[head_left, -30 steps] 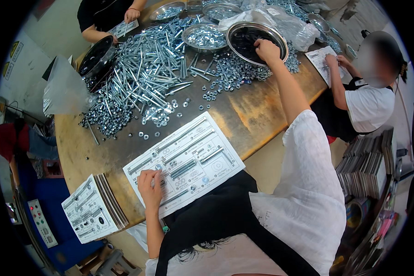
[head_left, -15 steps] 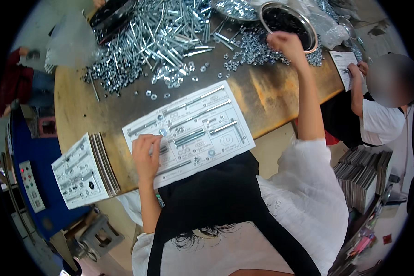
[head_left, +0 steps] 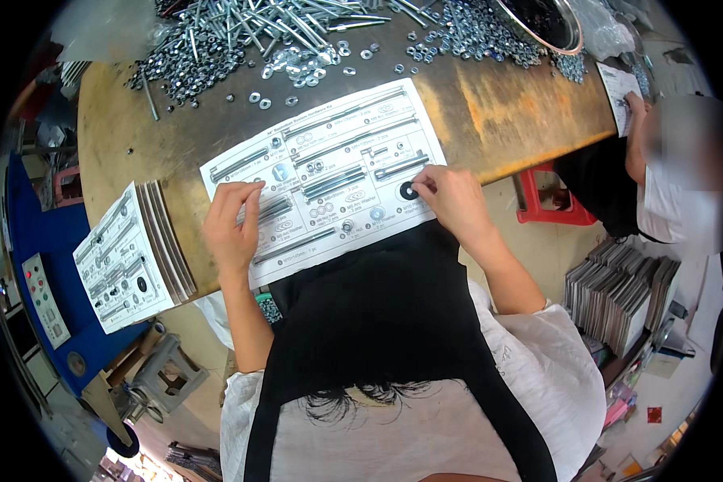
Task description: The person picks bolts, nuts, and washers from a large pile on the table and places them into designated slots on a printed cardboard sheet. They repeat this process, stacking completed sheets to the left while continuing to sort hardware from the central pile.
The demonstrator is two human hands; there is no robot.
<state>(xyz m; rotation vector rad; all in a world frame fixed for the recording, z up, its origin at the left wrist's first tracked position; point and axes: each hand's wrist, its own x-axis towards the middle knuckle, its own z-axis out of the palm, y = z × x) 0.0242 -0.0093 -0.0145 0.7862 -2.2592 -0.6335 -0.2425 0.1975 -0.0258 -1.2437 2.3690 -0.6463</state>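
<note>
A printed sheet (head_left: 337, 205) with hardware pictures lies at the table's near edge, bearing several bolts (head_left: 333, 183), nuts and washers on its pictures. My right hand (head_left: 455, 201) pinches a black ring washer (head_left: 407, 192) at the sheet's right side, flat against the paper or just above it. My left hand (head_left: 234, 221) rests on the sheet's left edge with thumb and index finger apart, holding nothing I can see. Beside it lies a group of short bolts (head_left: 275, 210). A long bolt (head_left: 293, 246) lies along the sheet's lower part.
Heaps of bolts (head_left: 253, 20), nuts (head_left: 189, 71) and flat washers (head_left: 297, 63) spread along the far side. A metal bowl (head_left: 572, 28) with black pieces stands far right. A sheet stack (head_left: 128, 265) sits at left. Another person (head_left: 659, 173) works at right, near a red stool (head_left: 550, 197).
My right hand has come back from the metal bowl to the sheet, and a black washer now shows at its fingertips. My left hand stays on the sheet's left side. The view has tilted down.
</note>
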